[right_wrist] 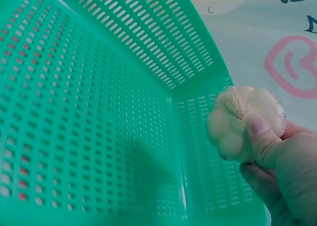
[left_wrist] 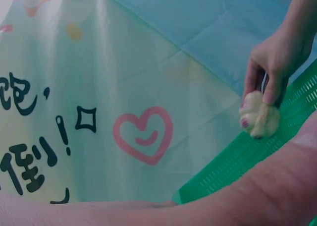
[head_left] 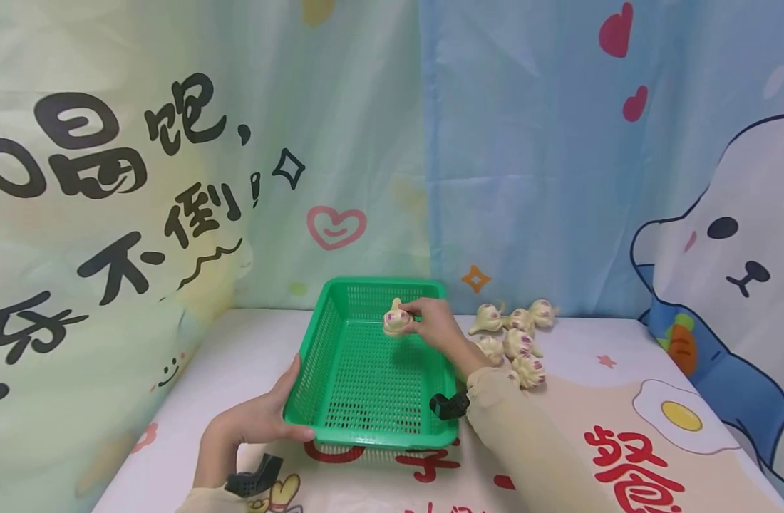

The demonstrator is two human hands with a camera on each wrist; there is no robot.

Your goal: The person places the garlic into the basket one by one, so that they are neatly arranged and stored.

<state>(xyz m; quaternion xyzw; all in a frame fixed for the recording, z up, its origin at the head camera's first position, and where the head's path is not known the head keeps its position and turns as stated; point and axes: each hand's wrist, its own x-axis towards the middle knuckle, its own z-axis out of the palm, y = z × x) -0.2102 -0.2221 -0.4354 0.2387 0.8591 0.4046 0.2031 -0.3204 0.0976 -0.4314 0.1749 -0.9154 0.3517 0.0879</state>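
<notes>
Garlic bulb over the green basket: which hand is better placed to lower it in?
Probably the right hand: it pinches the garlic bulb above the green basket, while the left hand holds the basket's near left corner.

Head view looks forward-down; 2 nearer wrist views share the basket [head_left: 374,377]

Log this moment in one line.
right hand: holds garlic over basket | left hand: touches basket's near-left corner | other garlic: on table, right of basket

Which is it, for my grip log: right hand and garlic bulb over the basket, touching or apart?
Touching: the right wrist view shows the right hand pinching the garlic bulb, thumb pressed against it.
</notes>
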